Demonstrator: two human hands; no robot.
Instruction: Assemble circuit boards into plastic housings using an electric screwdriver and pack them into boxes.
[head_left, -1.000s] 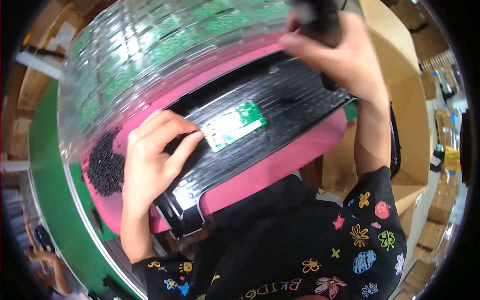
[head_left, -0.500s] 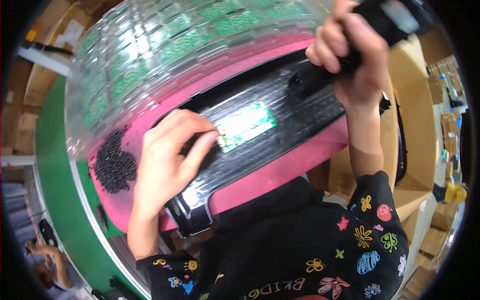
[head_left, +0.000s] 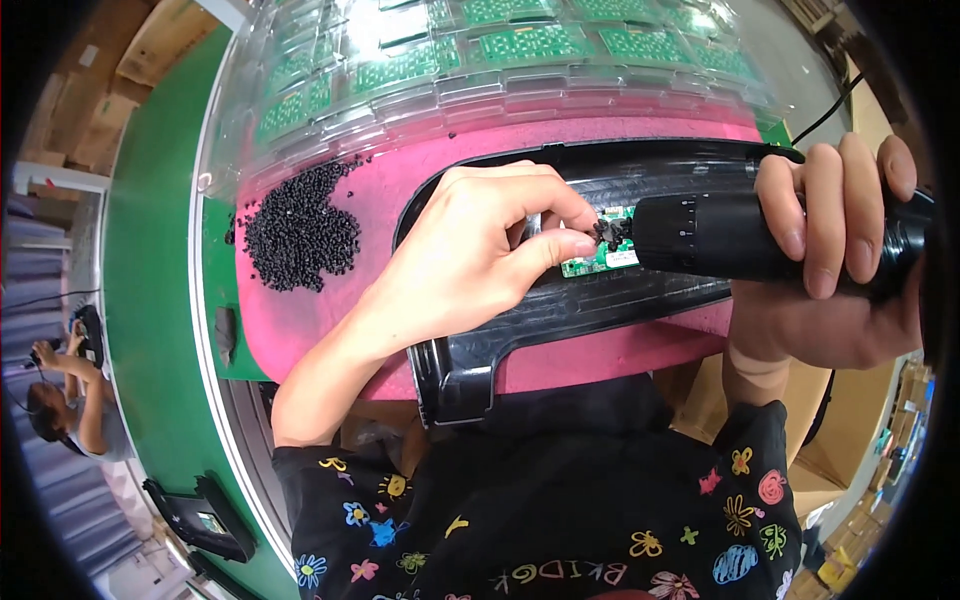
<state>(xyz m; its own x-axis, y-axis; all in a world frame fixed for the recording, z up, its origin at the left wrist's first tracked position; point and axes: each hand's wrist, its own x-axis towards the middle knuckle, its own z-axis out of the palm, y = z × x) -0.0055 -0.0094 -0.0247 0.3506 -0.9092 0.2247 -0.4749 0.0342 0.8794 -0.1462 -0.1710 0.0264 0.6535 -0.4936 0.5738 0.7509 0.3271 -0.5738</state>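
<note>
A long black plastic housing (head_left: 610,312) lies in front of me with a small green circuit board (head_left: 582,268) inside it. My left hand (head_left: 470,240) reaches over the housing, thumb and fingertips pinched around small black screws (head_left: 610,232) above the board. In my right hand (head_left: 825,225) is a black electric screwdriver (head_left: 700,238), held level with its front end pointing left at those screws. The screwdriver's tip is hidden among the screws, so I cannot tell whether it touches one.
A heap of small black screws (head_left: 300,230) lies on the pink mat (head_left: 570,370). Behind are clear plastic trays (head_left: 520,85) of green boards. The green table (head_left: 160,200) holds another black housing (head_left: 215,500). A cardboard box (head_left: 820,440) stands right; another person (head_left: 90,400) is far left.
My right hand has brought the screwdriver down from the upper right to the board. My left hand has moved right and now pinches screws at the screwdriver's front. The view has shifted.
</note>
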